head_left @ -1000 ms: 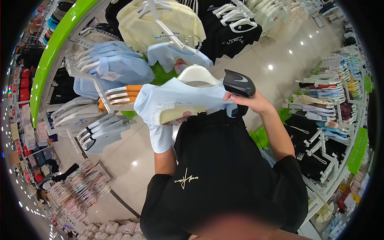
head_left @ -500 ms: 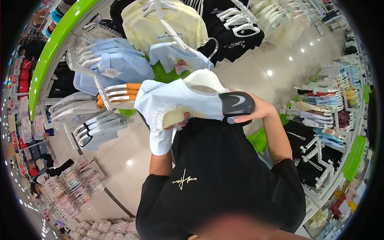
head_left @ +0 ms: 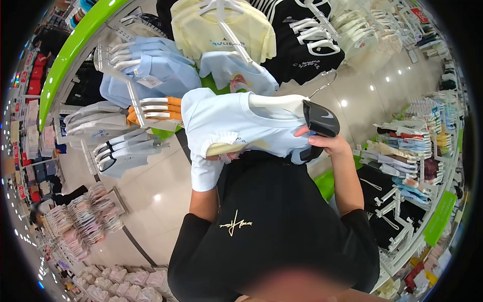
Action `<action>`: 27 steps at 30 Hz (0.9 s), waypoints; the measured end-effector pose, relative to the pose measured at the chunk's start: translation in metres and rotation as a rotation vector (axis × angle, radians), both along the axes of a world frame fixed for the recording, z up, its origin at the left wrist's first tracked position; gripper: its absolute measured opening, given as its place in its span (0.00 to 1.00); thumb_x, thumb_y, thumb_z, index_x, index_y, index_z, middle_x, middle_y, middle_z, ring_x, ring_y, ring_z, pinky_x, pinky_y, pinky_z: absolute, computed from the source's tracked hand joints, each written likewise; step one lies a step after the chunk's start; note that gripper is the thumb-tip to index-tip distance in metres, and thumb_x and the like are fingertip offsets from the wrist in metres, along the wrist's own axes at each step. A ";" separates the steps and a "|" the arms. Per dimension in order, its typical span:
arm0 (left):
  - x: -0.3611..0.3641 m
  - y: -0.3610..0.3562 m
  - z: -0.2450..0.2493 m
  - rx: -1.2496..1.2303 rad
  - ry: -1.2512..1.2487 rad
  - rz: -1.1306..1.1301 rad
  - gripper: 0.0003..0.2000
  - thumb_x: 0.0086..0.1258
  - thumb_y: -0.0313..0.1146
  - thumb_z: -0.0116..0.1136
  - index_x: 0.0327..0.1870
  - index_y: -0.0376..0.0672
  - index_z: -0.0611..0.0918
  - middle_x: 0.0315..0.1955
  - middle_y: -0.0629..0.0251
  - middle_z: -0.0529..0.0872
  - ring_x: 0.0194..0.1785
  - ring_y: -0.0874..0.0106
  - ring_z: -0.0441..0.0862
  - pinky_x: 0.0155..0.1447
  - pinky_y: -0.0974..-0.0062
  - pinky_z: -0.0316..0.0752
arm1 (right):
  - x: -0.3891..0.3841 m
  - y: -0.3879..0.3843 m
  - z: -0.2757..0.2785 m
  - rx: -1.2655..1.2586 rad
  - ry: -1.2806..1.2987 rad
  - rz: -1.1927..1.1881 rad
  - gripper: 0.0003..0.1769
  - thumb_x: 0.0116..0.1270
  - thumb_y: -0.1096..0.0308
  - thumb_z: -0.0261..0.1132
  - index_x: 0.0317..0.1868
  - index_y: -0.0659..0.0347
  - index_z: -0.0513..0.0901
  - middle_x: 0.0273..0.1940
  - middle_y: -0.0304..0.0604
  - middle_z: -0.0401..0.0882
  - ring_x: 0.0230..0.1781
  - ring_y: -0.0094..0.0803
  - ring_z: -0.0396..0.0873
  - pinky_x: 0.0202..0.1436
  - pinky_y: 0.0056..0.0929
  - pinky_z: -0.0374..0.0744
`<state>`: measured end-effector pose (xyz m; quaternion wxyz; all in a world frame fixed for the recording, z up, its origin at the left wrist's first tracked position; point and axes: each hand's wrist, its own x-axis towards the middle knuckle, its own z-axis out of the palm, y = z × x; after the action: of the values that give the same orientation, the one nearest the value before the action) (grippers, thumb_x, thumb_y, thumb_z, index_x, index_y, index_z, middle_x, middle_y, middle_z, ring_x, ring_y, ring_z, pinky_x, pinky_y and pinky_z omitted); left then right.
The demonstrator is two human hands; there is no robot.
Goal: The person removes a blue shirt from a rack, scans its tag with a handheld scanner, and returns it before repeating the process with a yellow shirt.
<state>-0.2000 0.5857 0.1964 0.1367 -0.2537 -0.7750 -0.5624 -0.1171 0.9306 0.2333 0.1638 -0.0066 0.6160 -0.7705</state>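
A light blue T-shirt [head_left: 221,110] with a ruffled trim and a pale yellow patch is held up in front of my chest on a white hanger [head_left: 276,103]. The hanger's metal hook points up and right. My left hand [head_left: 216,157] is under the shirt's left part, gripping it from below; cloth hides most of the fingers. My right hand [head_left: 332,145] wraps round the handle of a black handheld scanner [head_left: 322,119]. The scanner's head is beside the shirt's collar, over the hanger's right end.
Racks ahead carry blue shirts [head_left: 161,73], a pale yellow shirt [head_left: 226,30] and black shirts [head_left: 302,58]. Orange garments [head_left: 171,108] hang left of the held shirt. A green-edged display [head_left: 50,80] curves along the left. More clothes racks [head_left: 410,136] stand at right.
The shirt and hanger have shifted right and tilted, and the hook now shows. The scanner has moved right and turned its head downward. The left fingers seen earlier are mostly covered.
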 end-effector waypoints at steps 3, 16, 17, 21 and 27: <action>0.008 -0.007 -0.004 0.046 -0.105 0.007 0.35 0.50 0.43 0.84 0.60 0.39 0.83 0.45 0.58 0.88 0.44 0.63 0.87 0.47 0.70 0.83 | -0.001 -0.003 -0.003 0.034 -0.026 -0.024 0.26 0.56 0.68 0.77 0.56 0.68 0.86 0.49 0.52 0.91 0.55 0.40 0.85 0.63 0.39 0.77; 0.016 -0.011 -0.002 0.125 -0.240 0.010 0.30 0.57 0.39 0.80 0.61 0.39 0.82 0.45 0.57 0.88 0.45 0.63 0.87 0.47 0.69 0.83 | -0.007 -0.016 -0.010 0.004 -0.103 -0.174 0.25 0.64 0.68 0.76 0.62 0.61 0.83 0.50 0.45 0.91 0.56 0.31 0.83 0.63 0.35 0.74; 0.017 -0.010 -0.002 0.124 -0.242 0.007 0.30 0.57 0.39 0.80 0.61 0.39 0.82 0.45 0.57 0.88 0.45 0.63 0.87 0.46 0.69 0.83 | -0.008 -0.015 -0.012 0.005 -0.118 -0.180 0.25 0.65 0.68 0.76 0.62 0.60 0.83 0.50 0.45 0.91 0.56 0.32 0.83 0.64 0.35 0.74; 0.017 -0.009 0.001 0.132 -0.263 -0.001 0.29 0.59 0.37 0.79 0.61 0.39 0.82 0.46 0.57 0.88 0.45 0.63 0.87 0.46 0.69 0.84 | -0.008 -0.017 -0.009 0.007 -0.140 -0.201 0.25 0.63 0.69 0.76 0.61 0.62 0.83 0.51 0.48 0.91 0.57 0.34 0.83 0.65 0.35 0.74; 0.019 -0.011 -0.008 0.161 -0.314 0.006 0.26 0.62 0.35 0.77 0.61 0.39 0.81 0.46 0.57 0.88 0.45 0.63 0.87 0.46 0.68 0.84 | -0.009 -0.013 -0.004 0.035 -0.062 -0.039 0.26 0.64 0.73 0.77 0.62 0.63 0.81 0.49 0.46 0.90 0.53 0.29 0.84 0.58 0.34 0.79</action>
<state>-0.1805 0.5751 0.1887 0.0356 -0.1489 -0.7400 -0.6550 -0.1257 0.9181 0.2289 0.1676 0.0321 0.6242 -0.7624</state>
